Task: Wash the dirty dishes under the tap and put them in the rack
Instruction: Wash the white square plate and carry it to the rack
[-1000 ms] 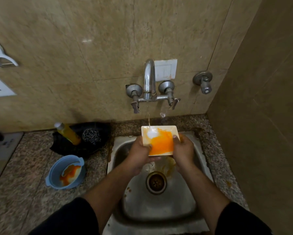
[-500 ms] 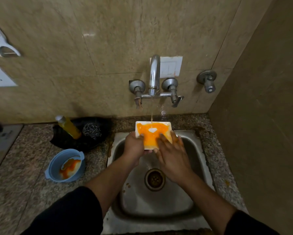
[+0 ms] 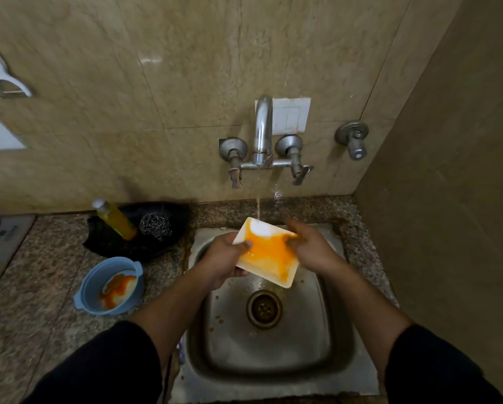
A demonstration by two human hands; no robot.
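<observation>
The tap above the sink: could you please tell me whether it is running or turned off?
Running: a thin stream falls from the tap onto the far end of the orange-smeared tray over the sink.

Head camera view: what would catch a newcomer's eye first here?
The white dish, smeared bright orange, stands out most: the left hand grips its left edge and the right hand, blurred, is at its right edge, under the thin stream from the tap over the steel sink. Next, a blue bowl with orange residue sits on the counter left of the sink.
</observation>
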